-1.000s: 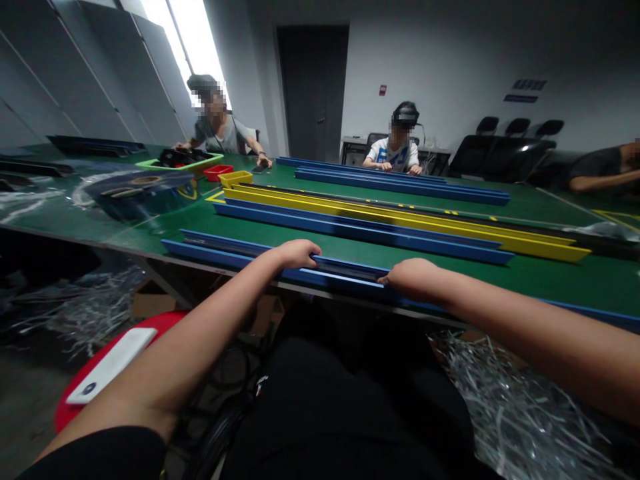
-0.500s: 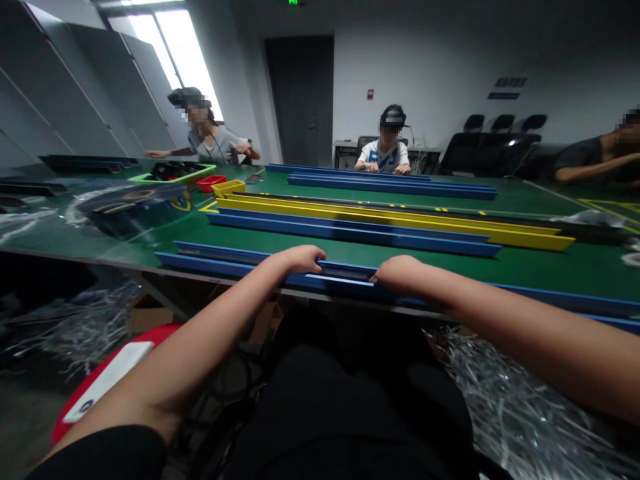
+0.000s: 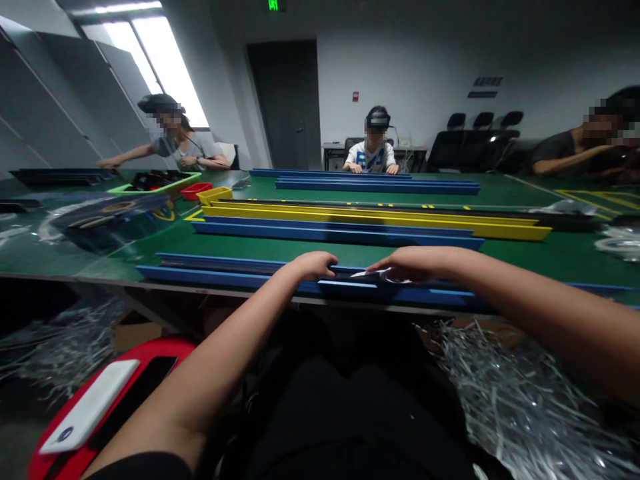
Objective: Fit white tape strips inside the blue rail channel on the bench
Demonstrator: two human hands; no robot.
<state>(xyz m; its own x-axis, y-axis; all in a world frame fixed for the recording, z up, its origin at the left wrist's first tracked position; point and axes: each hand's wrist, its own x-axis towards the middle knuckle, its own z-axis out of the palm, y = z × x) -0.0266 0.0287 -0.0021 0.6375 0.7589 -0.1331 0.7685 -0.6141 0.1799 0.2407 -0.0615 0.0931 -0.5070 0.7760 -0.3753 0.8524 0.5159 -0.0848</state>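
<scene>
A long blue channel (image 3: 220, 275) with a dark inner face lies along the near edge of the table. Over its middle, my left hand (image 3: 316, 265) is closed, thumb and fingers curled down onto the channel. To the right, my right hand (image 3: 407, 262) pinches a thin whitish strip (image 3: 359, 274) just above the channel. Part of that strip bends into a loop below the fingers. Where its left end meets the channel is too small to make out. My right fingertips are partly hidden by the hand itself.
Further back lie another blue channel (image 3: 320, 231), yellow channels (image 3: 500, 228) and more blue channels (image 3: 375, 187). A green tray (image 3: 187, 181), a red bin (image 3: 197, 191) and a yellow bin (image 3: 215, 195) stand left. Shredded strips (image 3: 505, 400) heap below the table. Several co-workers sit around.
My right hand has risen slightly and turned flatter, and the whitish strip now shows in it. My left hand stays on the channel. The view has shifted a little to the right.
</scene>
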